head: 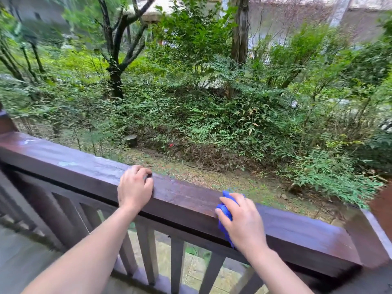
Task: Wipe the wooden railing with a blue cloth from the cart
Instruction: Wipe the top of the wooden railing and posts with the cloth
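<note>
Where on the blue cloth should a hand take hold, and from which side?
Grip the bunched middle of the blue cloth from above, palm down, as the right hand does: it drapes over the flat top of the wooden railing, tail hanging down the near face.

Most of cloth (225, 211) hidden under right hand (241, 223). Left of rail (186, 198) cut by edge, right end blurred. Feet of balusters (146, 251) cut by bottom edge. Far trees (114, 60), buildings (286, 18) blurred.
</note>
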### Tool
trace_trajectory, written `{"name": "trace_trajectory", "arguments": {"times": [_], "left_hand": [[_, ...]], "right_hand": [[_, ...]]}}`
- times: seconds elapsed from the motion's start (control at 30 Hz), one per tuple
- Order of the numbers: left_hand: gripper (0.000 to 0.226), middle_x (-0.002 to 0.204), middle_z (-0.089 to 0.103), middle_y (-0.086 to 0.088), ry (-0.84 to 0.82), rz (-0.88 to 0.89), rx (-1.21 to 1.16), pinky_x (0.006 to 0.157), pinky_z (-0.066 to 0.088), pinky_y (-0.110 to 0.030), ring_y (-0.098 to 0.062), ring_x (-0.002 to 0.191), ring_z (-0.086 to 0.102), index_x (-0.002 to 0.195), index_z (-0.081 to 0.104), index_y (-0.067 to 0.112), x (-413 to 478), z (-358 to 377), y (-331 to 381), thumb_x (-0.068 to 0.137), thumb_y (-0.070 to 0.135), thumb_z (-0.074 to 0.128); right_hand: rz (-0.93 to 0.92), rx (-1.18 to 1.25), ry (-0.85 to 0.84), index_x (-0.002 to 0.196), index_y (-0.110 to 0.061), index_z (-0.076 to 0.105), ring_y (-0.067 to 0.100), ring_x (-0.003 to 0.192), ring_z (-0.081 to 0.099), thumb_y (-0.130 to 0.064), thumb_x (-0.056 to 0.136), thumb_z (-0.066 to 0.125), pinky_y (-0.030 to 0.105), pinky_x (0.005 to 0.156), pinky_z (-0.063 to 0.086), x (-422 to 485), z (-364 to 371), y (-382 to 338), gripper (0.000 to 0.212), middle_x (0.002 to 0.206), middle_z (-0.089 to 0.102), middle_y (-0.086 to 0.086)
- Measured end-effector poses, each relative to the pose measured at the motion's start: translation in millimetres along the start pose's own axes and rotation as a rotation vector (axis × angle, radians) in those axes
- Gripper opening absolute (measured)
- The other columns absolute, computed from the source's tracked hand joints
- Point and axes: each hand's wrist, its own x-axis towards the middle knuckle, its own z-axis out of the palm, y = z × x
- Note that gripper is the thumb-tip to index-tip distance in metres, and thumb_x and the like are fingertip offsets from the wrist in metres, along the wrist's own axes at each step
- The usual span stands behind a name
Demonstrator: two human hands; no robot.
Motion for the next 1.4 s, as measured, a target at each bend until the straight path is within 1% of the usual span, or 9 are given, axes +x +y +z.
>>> {"name": "trace_trajectory", "arguments": {"times": [0.1, 0.33, 0.53, 0.73, 0.83, 0.97, 1.13, 1.3, 1.4], "left_hand": [[0.026, 0.111, 0.062, -0.001, 0.019, 0.006, 0.007, 0.091, 0.044, -0.041, -0.026, 0.107, 0.054, 0.100, 0.069, 0.023, -2, 1, 1, 0.086, 0.028, 0.048], [0.015, 0.112, 0.061, -0.001, 0.030, 0.004, 0.048, 0.087, 0.045, -0.040, -0.024, 0.105, 0.053, 0.102, 0.063, 0.021, -3, 3, 0, 0.091, 0.020, 0.054], [0.018, 0.107, 0.062, 0.000, 0.069, 0.049, 0.058, 0.078, 0.045, -0.039, -0.024, 0.098, 0.054, 0.097, 0.063, 0.021, 0, 7, -8, 0.088, 0.025, 0.048], [0.028, 0.100, 0.061, 0.001, 0.080, 0.078, 0.061, 0.075, 0.046, -0.039, -0.024, 0.092, 0.054, 0.089, 0.060, 0.021, 1, 7, -8, 0.082, 0.033, 0.036], [0.027, 0.101, 0.061, 0.005, 0.058, 0.127, 0.071, 0.076, 0.046, -0.038, -0.022, 0.093, 0.054, 0.088, 0.061, 0.024, 8, 4, -16, 0.081, 0.034, 0.037], [0.026, 0.104, 0.061, 0.009, 0.032, 0.201, 0.103, 0.079, 0.044, -0.039, -0.021, 0.093, 0.053, 0.089, 0.060, 0.027, 13, 0, -27, 0.082, 0.034, 0.036], [0.021, 0.101, 0.060, 0.006, 0.081, 0.247, 0.119, 0.073, 0.043, -0.038, -0.024, 0.088, 0.052, 0.084, 0.056, 0.024, 10, 4, -29, 0.081, 0.030, 0.036], [0.019, 0.100, 0.060, 0.004, 0.104, 0.259, 0.120, 0.072, 0.041, -0.037, -0.026, 0.087, 0.053, 0.082, 0.055, 0.022, 9, 3, -28, 0.082, 0.029, 0.037], [0.019, 0.100, 0.061, 0.004, 0.119, 0.264, 0.128, 0.070, 0.041, -0.037, -0.026, 0.086, 0.054, 0.082, 0.055, 0.022, 8, 4, -29, 0.082, 0.030, 0.038]], "right_hand": [[-0.132, -0.007, -0.096, 0.113, -0.029, 0.063, 0.023, 0.096, 0.054, -0.047, 0.086, 0.056, 0.033, 0.082, 0.050, 4, -4, 10, 0.034, 0.115, 0.061, -0.005], [0.161, -0.019, -0.121, 0.106, -0.020, 0.067, 0.031, 0.092, 0.056, -0.035, 0.083, 0.064, 0.036, 0.077, 0.046, 46, -2, -6, 0.027, 0.098, 0.063, 0.005], [0.148, 0.083, 0.313, 0.120, -0.019, 0.060, 0.027, 0.098, 0.056, -0.027, 0.078, 0.073, 0.034, 0.087, 0.042, 62, -54, 19, 0.044, 0.110, 0.061, 0.006], [-0.095, 0.101, -0.142, 0.135, -0.021, 0.048, 0.019, 0.121, 0.047, -0.047, 0.072, 0.070, 0.026, 0.105, 0.034, 8, -24, 6, 0.072, 0.132, 0.055, -0.002], [-0.045, 0.083, -0.147, 0.122, -0.032, 0.057, 0.016, 0.105, 0.053, -0.064, 0.069, 0.065, 0.032, 0.093, 0.045, 18, -19, 9, 0.062, 0.117, 0.060, -0.010], [0.156, 0.132, -0.121, 0.114, -0.035, 0.058, 0.023, 0.101, 0.057, -0.055, 0.074, 0.068, 0.034, 0.085, 0.047, 39, -2, -10, 0.046, 0.112, 0.060, -0.005], [-0.142, 0.163, -0.206, 0.124, -0.038, 0.051, 0.020, 0.112, 0.049, -0.059, 0.079, 0.055, 0.032, 0.096, 0.044, 32, 24, -49, 0.049, 0.129, 0.052, -0.005], [0.116, 0.150, -0.163, 0.120, -0.026, 0.059, 0.029, 0.108, 0.052, -0.041, 0.084, 0.062, 0.033, 0.093, 0.042, 65, 25, -60, 0.039, 0.120, 0.057, 0.003], [-0.093, 0.197, -0.193, 0.120, -0.027, 0.058, 0.025, 0.114, 0.048, -0.044, 0.082, 0.059, 0.031, 0.098, 0.040, 45, 39, -92, 0.041, 0.130, 0.054, 0.002]]}}
